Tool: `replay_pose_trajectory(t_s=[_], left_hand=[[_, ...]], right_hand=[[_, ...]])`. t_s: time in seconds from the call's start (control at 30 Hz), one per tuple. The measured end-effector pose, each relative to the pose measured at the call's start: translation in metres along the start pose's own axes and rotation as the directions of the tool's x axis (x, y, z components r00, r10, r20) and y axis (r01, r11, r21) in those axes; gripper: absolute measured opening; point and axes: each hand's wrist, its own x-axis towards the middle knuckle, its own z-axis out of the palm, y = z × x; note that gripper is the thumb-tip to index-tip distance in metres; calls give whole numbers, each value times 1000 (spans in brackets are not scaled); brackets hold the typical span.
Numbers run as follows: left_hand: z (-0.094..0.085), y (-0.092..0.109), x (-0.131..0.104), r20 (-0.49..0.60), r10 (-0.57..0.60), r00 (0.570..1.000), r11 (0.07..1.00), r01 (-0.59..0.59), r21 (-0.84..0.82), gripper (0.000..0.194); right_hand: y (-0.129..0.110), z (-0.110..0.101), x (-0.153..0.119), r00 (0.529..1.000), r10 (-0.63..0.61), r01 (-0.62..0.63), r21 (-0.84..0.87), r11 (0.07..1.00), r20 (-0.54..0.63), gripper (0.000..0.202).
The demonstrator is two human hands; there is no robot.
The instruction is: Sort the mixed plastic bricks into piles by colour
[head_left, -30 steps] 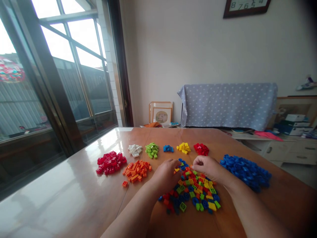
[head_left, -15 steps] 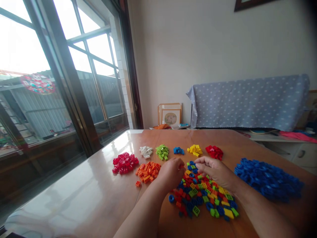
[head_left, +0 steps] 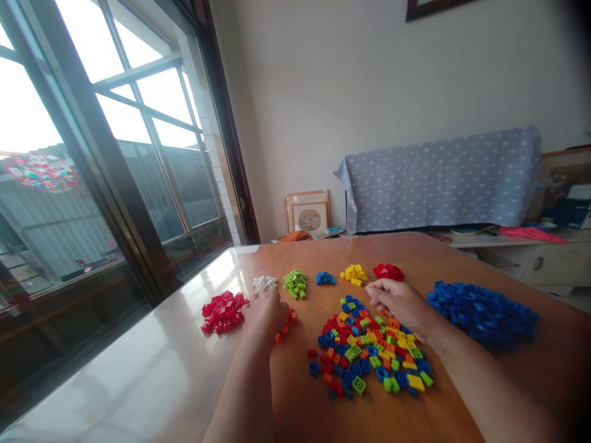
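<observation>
My left hand (head_left: 265, 312) hangs over the orange brick pile (head_left: 290, 319), hiding most of it. Its bent fingers point down between the pink brick pile (head_left: 225, 312) and the white brick pile (head_left: 265, 282); the back of the hand covers whatever they hold. At the far right edge of the mixed heap of toy bricks (head_left: 357, 351), my right hand (head_left: 397, 301) is closed in a pinch. Anything between its fingertips is too small to make out. Red, orange, yellow, green and blue pieces, some of them round, make up this heap.
Along the back of the wooden table (head_left: 161, 375) lie a light green pile (head_left: 295, 283), a small blue pile (head_left: 325, 279), a yellow pile (head_left: 354, 274) and a red pile (head_left: 388, 271). A large blue pile (head_left: 482, 314) lies to the right of my right arm.
My left hand has moved left from the mixed heap to the orange, white and pink piles. My right hand stays near the heap's far right edge. The view has turned slightly right.
</observation>
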Motion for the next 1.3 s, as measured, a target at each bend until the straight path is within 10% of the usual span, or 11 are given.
replay_pose_trajectory(t_s=[0.23,0.4,0.8,0.97,1.1,1.3], left_hand=[[-1,6,3,-141,-41,989,994,27,-104,29],[4,21,0,-252,129,959,977,-167,-133,27],[24,63,-26,-146,539,830,749,-551,-368,19],[23,71,-36,-118,608,785,674,-589,-446,22],[23,78,-42,-120,638,761,620,-599,-507,30],[26,84,-48,-105,621,776,637,-578,-510,14]], right_hand=[[8,-17,8,989,19,-25,-43,999,-144,35],[29,-33,21,960,-65,-40,-362,931,-273,25],[43,-28,21,998,-2,-43,-741,671,-60,5],[32,-15,19,997,-62,18,-586,810,-55,14],[4,10,-1,983,-60,96,-199,975,176,31],[-19,31,-20,937,-4,-14,49,999,349,41]])
